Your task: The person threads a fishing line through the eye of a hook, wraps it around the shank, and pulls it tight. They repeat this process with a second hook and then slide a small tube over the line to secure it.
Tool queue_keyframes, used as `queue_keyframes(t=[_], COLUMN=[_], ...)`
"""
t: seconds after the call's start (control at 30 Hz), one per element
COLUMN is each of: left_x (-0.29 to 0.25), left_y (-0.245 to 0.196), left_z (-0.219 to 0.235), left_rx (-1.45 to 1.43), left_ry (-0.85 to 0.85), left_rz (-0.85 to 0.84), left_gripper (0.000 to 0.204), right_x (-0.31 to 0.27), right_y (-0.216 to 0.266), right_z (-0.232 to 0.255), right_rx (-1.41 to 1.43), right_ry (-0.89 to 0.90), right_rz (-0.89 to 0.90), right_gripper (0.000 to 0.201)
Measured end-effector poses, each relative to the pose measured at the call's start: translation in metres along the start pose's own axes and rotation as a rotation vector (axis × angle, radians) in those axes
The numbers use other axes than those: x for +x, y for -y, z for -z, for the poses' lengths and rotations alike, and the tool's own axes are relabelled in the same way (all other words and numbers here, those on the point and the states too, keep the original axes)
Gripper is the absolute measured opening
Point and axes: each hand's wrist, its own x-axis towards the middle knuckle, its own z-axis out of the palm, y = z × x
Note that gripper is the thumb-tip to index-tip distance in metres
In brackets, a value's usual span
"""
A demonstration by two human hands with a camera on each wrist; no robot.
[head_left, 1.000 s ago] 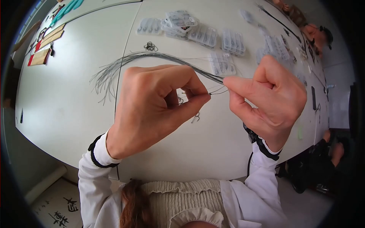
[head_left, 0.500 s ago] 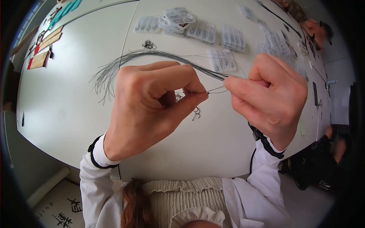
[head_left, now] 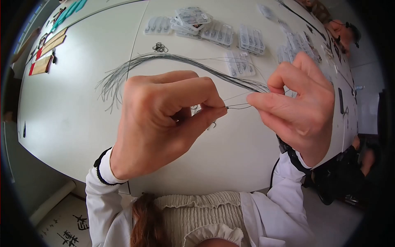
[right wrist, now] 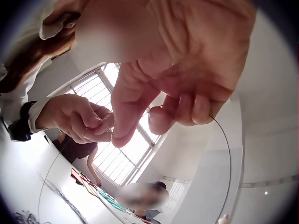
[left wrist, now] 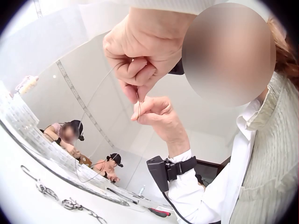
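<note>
My left hand (head_left: 164,111) pinches a thin dark line (head_left: 238,104) between thumb and forefinger, with a small dark knot-like spot at the fingertips. A short stretch of this line runs across to my right hand (head_left: 298,105), whose thumb and forefinger pinch it. In the right wrist view, the line's long free part (right wrist: 227,144) curves down from behind the other fingers. Beyond the hands lies a bundle of thin grey strands (head_left: 197,64), its right end passing behind the right hand. A metal hook (head_left: 212,124) shows on the table, partly hidden by the left hand.
A pile of dark metal rings (head_left: 159,47) lies past the bundle. Clear compartment boxes (head_left: 218,33) are stacked behind it, with another box (head_left: 240,64) closer. Wooden pieces (head_left: 41,66) lie at the left. Another person (head_left: 341,37) sits at the far right.
The right fingertips have come down and slightly right, uncovering the bundle's right end. The right hand's fingers have spread a little. The left hand has dipped slightly, still pinching the line.
</note>
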Motion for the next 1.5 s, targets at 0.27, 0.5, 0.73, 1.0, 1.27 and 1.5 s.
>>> queue_keyframes(t=[0.27,0.5,0.73,1.0,1.27,1.5], left_x=[-0.001,-0.003,-0.003,-0.002,0.005,0.008], left_y=[0.000,-0.006,-0.005,-0.003,0.000,0.001], left_z=[0.002,0.005,0.002,0.003,0.008,0.009], left_rx=[0.025,0.048,0.058,0.011,-0.560,-0.569], left_ry=[-0.003,-0.053,-0.086,-0.041,0.025,0.116], left_rz=[-0.056,-0.020,-0.031,0.076,0.387,0.504], left_gripper=[0.011,0.013,0.011,0.010,0.035,0.039], right_x=[0.005,0.010,0.008,0.011,0.011,0.010], right_y=[-0.001,0.007,0.017,0.013,0.014,0.012], right_z=[-0.004,-0.019,-0.025,-0.027,-0.031,-0.032], right_rx=[0.266,0.834,0.977,1.131,1.125,1.126], right_ry=[0.021,0.026,0.023,0.060,-0.026,-0.032], right_rz=[-0.024,-0.171,-0.501,-0.613,-0.658,-0.680], right_gripper=[0.045,0.031,0.008,0.010,0.005,0.004])
